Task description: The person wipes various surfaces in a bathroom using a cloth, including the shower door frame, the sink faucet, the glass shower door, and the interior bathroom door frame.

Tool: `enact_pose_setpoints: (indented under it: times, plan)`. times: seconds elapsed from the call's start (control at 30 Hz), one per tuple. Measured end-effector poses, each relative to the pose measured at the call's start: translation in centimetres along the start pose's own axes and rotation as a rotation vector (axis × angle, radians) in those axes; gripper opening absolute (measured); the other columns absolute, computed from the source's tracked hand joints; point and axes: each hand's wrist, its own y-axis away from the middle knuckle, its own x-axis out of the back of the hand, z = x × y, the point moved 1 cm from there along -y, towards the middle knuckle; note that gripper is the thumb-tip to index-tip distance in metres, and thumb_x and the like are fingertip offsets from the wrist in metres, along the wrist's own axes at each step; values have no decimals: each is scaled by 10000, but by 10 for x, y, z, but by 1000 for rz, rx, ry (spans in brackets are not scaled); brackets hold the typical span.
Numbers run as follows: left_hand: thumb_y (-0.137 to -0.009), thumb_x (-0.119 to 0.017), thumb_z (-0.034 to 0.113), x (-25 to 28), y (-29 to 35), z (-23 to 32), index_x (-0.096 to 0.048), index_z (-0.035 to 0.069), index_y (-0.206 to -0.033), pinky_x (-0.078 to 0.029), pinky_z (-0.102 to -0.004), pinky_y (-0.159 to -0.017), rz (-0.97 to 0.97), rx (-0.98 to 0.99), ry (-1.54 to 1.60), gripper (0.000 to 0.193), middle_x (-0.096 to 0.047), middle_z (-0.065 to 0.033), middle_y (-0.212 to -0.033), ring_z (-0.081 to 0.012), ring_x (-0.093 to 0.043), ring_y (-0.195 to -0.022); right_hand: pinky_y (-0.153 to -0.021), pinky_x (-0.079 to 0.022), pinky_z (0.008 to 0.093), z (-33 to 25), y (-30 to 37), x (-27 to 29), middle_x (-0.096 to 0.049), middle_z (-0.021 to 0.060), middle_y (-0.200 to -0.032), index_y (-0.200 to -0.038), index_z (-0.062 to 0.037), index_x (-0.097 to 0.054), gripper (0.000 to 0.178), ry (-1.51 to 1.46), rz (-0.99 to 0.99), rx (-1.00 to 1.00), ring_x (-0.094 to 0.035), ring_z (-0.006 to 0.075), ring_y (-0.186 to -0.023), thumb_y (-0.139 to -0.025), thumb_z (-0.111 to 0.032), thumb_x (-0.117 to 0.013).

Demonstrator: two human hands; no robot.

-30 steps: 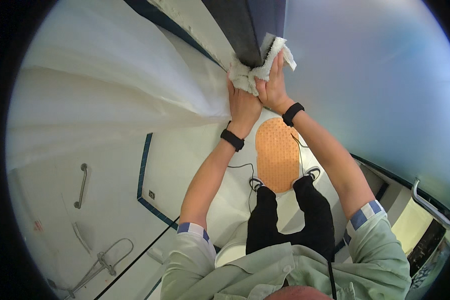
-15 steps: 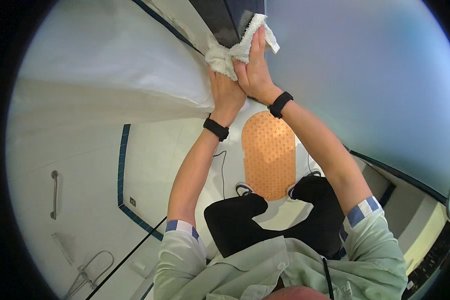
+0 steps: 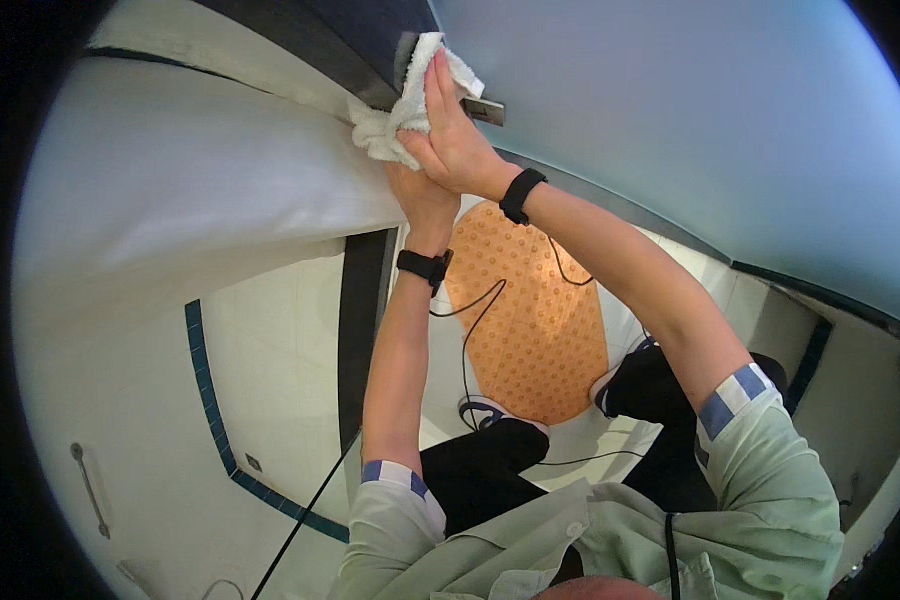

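Observation:
Both my hands are on one white terry cloth (image 3: pixel 374 136), up against a dark frame (image 3: pixel 345 45) beside a frosted glass panel (image 3: pixel 670 110). My right hand (image 3: pixel 456 140) presses the cloth's upper part, two fingers stretched up along it and the thumb bent across it. Just below, my left hand (image 3: pixel 422 192) grips the bunched lower end; its fingers are mostly hidden by the cloth and my right hand. A small metal fitting (image 3: pixel 485 110) on the glass edge sits right beside my right fingers.
A white curtain (image 3: pixel 200 170) hangs at the left. Below my arms lies an orange bumpy bath mat (image 3: pixel 530 330), with thin dark cables (image 3: pixel 475 335) crossing it and the floor. A grab bar (image 3: pixel 90 490) is on the white wall at the lower left.
My hands and the cloth have shifted left in view, and the view has turned, with more of the dark frame showing. The metal fitting has come into sight; both hands keep the cloth.

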Motion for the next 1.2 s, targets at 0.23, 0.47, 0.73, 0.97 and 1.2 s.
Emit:
enact_pose_setpoints:
  times: [0.23,0.47,0.73,0.97,1.2]
  plan:
    - [-874,-683,240,11,43,-97,-456,0,-1340,-323,-464,-1082,49,-105,-306,571,-481,-217,-1364,-396,-425,-1283,-1176,-256,453,21,48,-58,-84,380,-1538,-1463,157,-106,780,41,2,-74,-197,509,-1425,-917,-103,-599]
    - [-951,-575,305,10,63,-119,-337,21,-1466,-213,-464,-1178,-208,46,-529,635,-347,-210,-1512,-405,-262,-1415,-1161,-280,444,58,93,-93,-107,388,-1533,-1473,151,-69,774,52,-107,-339,-228,512,-1409,-915,-67,-559]
    - [-946,-574,335,7,60,-126,-310,13,-1472,-225,-453,-1180,-226,254,-356,671,-341,-217,-1510,-400,-271,-1410,-1185,-218,419,76,106,-108,-83,364,-1555,-1502,100,5,779,-33,-64,-401,-158,486,-1443,-956,-108,-510]
    - [-908,-620,286,6,68,-130,-416,-5,-1383,-301,-475,-1112,-192,261,-394,593,-418,-247,-1428,-423,-381,-1311,-1185,-198,379,84,125,-119,-91,319,-1579,-1528,40,33,749,-282,-60,-589,-158,436,-1466,-993,-114,-468]
    - [-892,-620,247,9,85,-156,-442,21,-1383,-421,-469,-1007,-552,429,-596,569,-464,-240,-1374,-426,-499,-1187,-1185,-183,356,95,140,-137,-103,294,-1589,-1527,28,94,766,-380,-62,-631,-182,381,-1475,-999,-127,-440]
